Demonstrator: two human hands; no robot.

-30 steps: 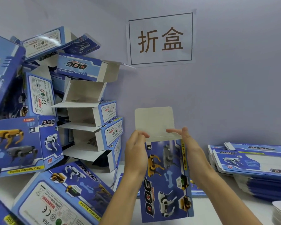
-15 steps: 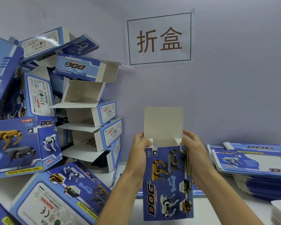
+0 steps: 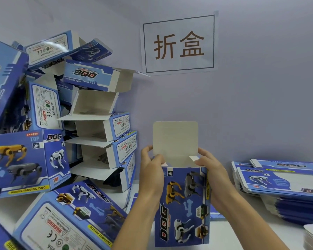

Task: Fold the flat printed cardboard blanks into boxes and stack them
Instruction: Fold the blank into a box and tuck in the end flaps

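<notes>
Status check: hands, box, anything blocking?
Left hand and right hand grip the box upright, top flap standing open. Flat blanks at right, folded pile at left. Nothing blocking.

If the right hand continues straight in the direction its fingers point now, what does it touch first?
The right hand grips the box at its top right corner, fingers pointing left over the open top. Going on, it would probably first push the small side flap inward, then meet the left hand. Depth is unclear.

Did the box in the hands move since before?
Yes. Against the wall sign, the box has shifted slightly right, and its top flap now stands under the sign's middle rather than its left part.
</notes>
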